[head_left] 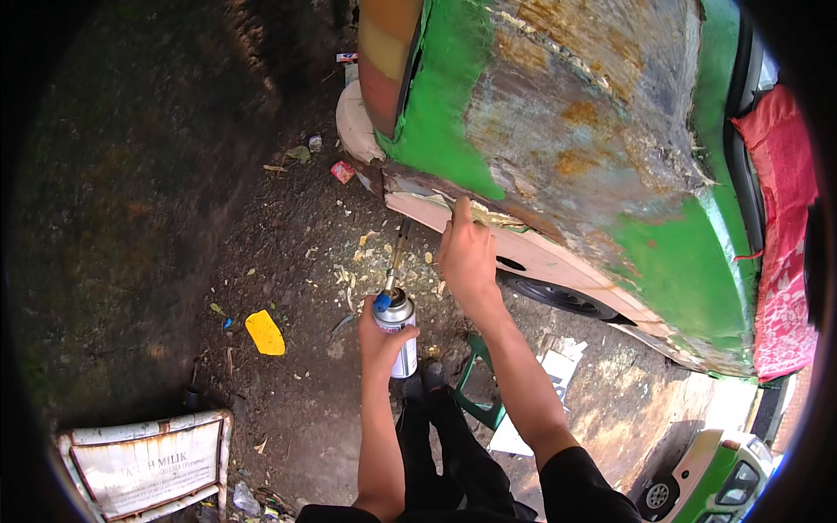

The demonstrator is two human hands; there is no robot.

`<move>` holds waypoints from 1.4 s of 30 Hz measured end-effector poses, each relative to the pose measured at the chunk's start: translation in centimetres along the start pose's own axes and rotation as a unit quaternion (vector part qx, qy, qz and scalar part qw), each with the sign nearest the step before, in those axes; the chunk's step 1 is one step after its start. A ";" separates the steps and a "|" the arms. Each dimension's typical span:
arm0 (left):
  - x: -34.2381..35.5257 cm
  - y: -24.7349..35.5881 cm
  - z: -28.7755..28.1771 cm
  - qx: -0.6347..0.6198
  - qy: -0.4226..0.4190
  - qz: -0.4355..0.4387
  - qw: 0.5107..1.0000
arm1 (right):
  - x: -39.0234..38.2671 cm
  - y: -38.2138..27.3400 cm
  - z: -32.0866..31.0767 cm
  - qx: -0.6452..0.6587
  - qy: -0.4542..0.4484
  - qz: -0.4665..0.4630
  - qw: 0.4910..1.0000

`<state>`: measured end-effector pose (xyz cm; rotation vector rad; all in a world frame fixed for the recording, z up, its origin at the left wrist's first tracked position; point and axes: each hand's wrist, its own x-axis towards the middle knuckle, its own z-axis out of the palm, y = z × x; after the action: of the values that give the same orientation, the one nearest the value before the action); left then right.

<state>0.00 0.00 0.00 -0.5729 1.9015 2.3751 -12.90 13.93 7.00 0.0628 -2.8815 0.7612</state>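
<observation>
My left hand [377, 329] grips a silver-topped gas canister [399, 349] fitted with a brass blowtorch nozzle [394, 266] and blue knob [383, 300]; the nozzle points up toward the lower body edge. My right hand [466, 257] is closed at the cracked, flaking strip [488, 214] along the bottom edge of the green vehicle body [445, 122]; whatever its fingertips hold is hidden. Above this strip the panel [584, 96] shows bare, rusty metal between green paint. A pale pink sill [558, 266] runs beneath, over a dark wheel [562, 296].
A white metal sign board [144, 427] stands lower left. A yellow scrap [264, 333] and flakes lie on the dirt ground. A green stool [475, 383] and white sheet [514, 440] are behind my right arm. Red cloth [780, 244] hangs at right; another vehicle [715, 492] is lower right.
</observation>
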 end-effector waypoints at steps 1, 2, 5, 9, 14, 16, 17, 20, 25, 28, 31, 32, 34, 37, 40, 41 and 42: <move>0.0 -0.1 0.0 0.003 -0.002 0.005 1.000 | 0.5 -0.3 -0.6 0.007 -0.014 -0.002 1.000; 0.0 -0.1 -0.1 0.005 -0.003 0.009 1.000 | 0.9 -0.6 -1.0 0.014 -0.028 -0.005 1.000; 0.0 0.2 0.5 -0.012 0.012 0.017 1.000 | 1.7 -1.4 -2.0 0.007 -0.086 0.025 0.996; -0.5 0.4 1.0 -0.010 0.017 0.014 1.000 | 2.0 -1.9 -2.2 -0.021 -0.098 0.011 0.995; -1.8 0.3 1.8 -0.030 0.011 -0.001 0.999 | 2.0 3.9 1.8 -0.031 -0.103 0.014 0.994; -2.0 1.1 1.2 -0.036 0.023 0.004 0.999 | -0.7 5.4 4.1 -0.024 -0.099 0.064 0.993; -2.3 1.0 0.7 -0.026 0.028 -0.006 0.999 | -2.4 6.6 5.5 0.016 -0.076 0.069 0.995; -1.5 0.4 -0.3 0.002 0.034 -0.010 0.999 | -4.9 6.5 5.0 0.125 -0.011 0.059 0.990; -0.2 0.3 0.2 0.038 0.025 -0.001 0.999 | -4.1 3.8 0.0 0.162 0.049 0.028 0.985; -0.1 1.1 1.1 0.015 0.020 -0.007 1.000 | -3.0 3.3 -1.2 0.155 0.054 0.015 0.986; 0.1 1.3 1.4 0.031 0.008 -0.004 0.999 | -2.4 2.9 -1.5 0.147 0.044 0.023 0.988; 0.2 1.0 1.4 0.034 0.003 0.000 0.999 | -2.2 2.8 -1.4 0.141 0.040 0.026 0.989; 0.1 0.9 1.7 0.035 0.002 0.000 0.999 | -1.9 2.6 -1.1 0.130 0.035 0.035 0.990; -0.1 0.9 1.9 0.025 0.006 -0.011 1.000 | -1.3 2.1 0.0 0.122 0.050 0.024 0.991; -0.4 0.6 1.6 0.028 0.003 -0.021 0.999 | -1.7 1.7 0.8 0.109 0.052 0.043 0.992; -0.4 0.5 1.4 0.038 0.005 -0.020 0.999 | -2.0 1.9 1.0 0.114 0.049 0.040 0.991; -0.4 0.6 1.2 0.047 0.008 -0.016 0.999 | -2.3 1.9 1.0 0.119 0.048 0.033 0.991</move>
<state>-0.13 1.11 0.86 -0.6128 1.9824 2.2560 -10.93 15.08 4.89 -0.0411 -2.7008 1.0876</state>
